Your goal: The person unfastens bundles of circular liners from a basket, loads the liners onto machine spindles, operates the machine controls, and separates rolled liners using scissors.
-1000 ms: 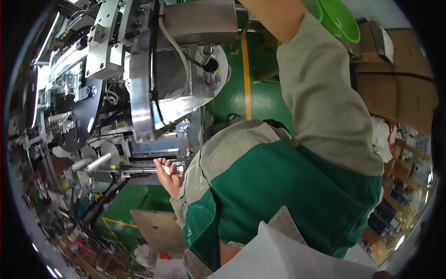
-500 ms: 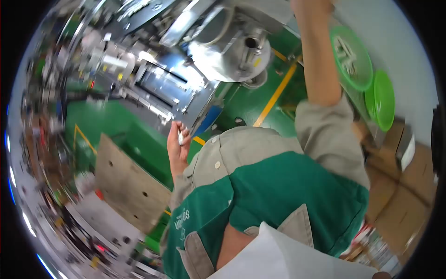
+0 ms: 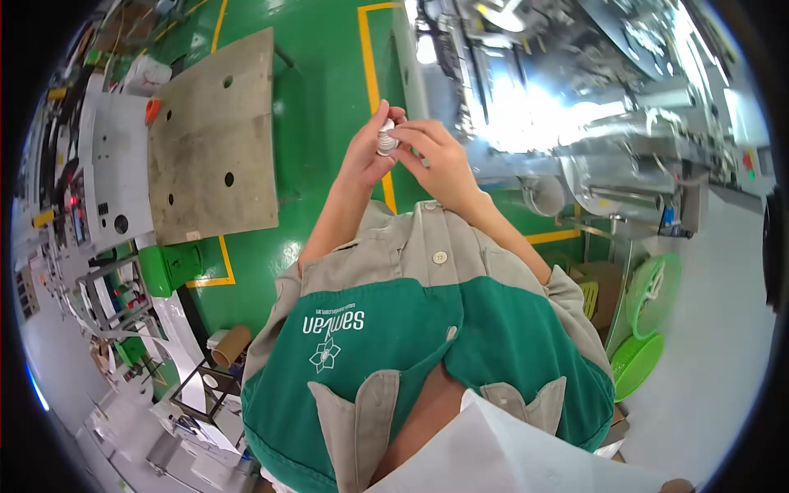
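Small white ridged pieces [image 3: 386, 138], looking like a short stack of rings or a coil, sit in my left hand [image 3: 362, 156]. That hand is closed around them, thumb upward. My right hand [image 3: 440, 160] meets it from the right, with thumb and fingertips pinched at the edge of the same white pieces. Both hands are held together in front of my body, above the green floor. Exactly what the pieces are is too small to tell, and the fingers cover part of them.
A metal machine [image 3: 559, 123] with bright glare stands ahead to the right. On the left is a flat board [image 3: 214, 189] with round holes. Green baskets, an upper one [image 3: 675, 275] with white pieces inside and a lower one [image 3: 637, 366], are at the right. A green bin [image 3: 164, 267] stands lower left.
My right arm has come down from the upper right, beside the green baskets, to meet my left hand. The view has turned, bringing the machine to the right.
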Demonstrator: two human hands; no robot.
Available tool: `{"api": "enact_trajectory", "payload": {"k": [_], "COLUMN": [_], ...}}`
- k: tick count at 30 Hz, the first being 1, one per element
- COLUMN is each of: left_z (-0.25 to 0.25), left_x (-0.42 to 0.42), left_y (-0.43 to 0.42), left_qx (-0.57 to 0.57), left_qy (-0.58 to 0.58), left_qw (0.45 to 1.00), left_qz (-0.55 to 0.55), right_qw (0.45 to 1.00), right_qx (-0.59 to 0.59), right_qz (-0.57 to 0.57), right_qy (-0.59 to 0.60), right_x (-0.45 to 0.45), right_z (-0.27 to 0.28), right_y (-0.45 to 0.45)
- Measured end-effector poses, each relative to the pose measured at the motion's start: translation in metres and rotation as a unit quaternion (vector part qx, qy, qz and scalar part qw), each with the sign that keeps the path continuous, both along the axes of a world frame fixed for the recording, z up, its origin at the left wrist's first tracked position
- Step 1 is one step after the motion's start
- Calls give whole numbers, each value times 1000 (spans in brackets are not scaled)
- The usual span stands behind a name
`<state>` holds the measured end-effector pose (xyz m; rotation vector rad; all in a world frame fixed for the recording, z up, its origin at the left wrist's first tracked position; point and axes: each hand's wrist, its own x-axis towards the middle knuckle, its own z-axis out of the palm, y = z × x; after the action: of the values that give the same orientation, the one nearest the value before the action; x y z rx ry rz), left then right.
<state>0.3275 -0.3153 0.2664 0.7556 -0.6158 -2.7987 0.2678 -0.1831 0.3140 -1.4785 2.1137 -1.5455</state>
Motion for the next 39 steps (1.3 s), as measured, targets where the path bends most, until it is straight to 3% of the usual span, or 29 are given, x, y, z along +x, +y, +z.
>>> {"api": "enact_trajectory", "payload": {"k": [4,7,10,14,16,19,23,25,26,27,30,32,35,39], "left_z": [-21,2,-20,-16,-28,-33,-27,-29,-31,-34,-42,-26,11,5], "left_x": [35,46,43,8,-17,-77,-165,-206,-228,-250,-313,-353,-411,-496], "left_y": [-107,-167,-231,-298,-331,-377,-434,-462,-475,-489,-529,-545,-561,-591], "left_qx": [62,38,71,109,120,102,38,48,53,60,125,43,-84,-202], "left_qy": [47,1,64,79,67,57,13,32,33,41,48,44,15,19], "left_qw": [997,999,995,990,989,990,993,988,988,988,981,985,974,925], "left_qz": [1,30,-5,-33,-51,-76,-109,-142,-143,-139,-143,-163,-212,-321], "right_qw": [996,991,977,959,962,951,991,995,965,894,846,801,823,822], "right_qx": [28,74,91,83,110,55,106,21,15,15,-124,-174,-186,-170], "right_qz": [36,58,92,91,87,9,-20,-94,-104,-105,-129,-176,-225,-332], "right_qy": [73,96,167,255,234,304,80,-25,-239,-435,-502,-546,-488,-431], "right_x": [30,30,15,-23,-48,-95,-175,-214,-230,-248,-306,-334,-381,-441], "right_z": [-20,-14,-9,-13,-23,-43,-43,-44,-27,-15,-27,-20,-31,-21], "right_y": [-112,-182,-240,-308,-337,-390,-448,-471,-482,-492,-512,-523,-537,-568]}}
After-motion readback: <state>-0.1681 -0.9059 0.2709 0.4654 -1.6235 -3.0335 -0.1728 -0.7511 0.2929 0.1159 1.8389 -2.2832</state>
